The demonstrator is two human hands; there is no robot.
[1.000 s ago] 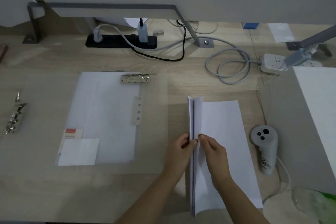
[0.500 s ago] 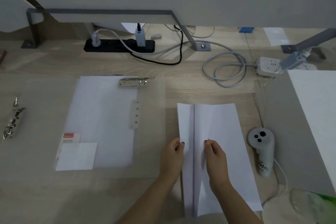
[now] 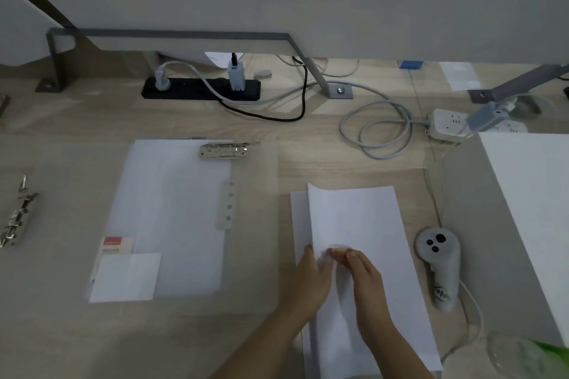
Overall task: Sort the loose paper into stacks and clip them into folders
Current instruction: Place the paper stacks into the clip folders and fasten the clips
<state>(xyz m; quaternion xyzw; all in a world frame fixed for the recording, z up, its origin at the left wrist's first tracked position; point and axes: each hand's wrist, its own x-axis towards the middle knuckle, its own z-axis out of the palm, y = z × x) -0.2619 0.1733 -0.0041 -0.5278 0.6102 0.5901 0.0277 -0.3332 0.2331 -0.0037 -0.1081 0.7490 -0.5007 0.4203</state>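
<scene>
A stack of white paper [image 3: 366,218] lies on the desk right of centre. Its upper sheets are lifted along their left edge and stand a little off the sheets below. My left hand [image 3: 308,280] holds that raised edge, with its fingertips slipped under and showing dimly through the paper. My right hand [image 3: 368,278] rests on top of the same sheets, fingers pointing toward the left hand. To the left lies an open clear folder [image 3: 255,224] with white paper [image 3: 172,209] in it and a metal clip [image 3: 223,151] at its top.
A metal ring mechanism [image 3: 18,215] sits at the far left. A grey handheld controller [image 3: 438,261] lies right of the stack, beside a large white board [image 3: 529,209]. Power strips [image 3: 200,89] and cables [image 3: 378,129] run along the back. A green-tinted plastic item [image 3: 529,357] is at the lower right.
One second ago both hands pinched the sheets upright at the stack's left edge. The sheets then spread flat, and now the upper sheets are lifted again with my left fingers under them.
</scene>
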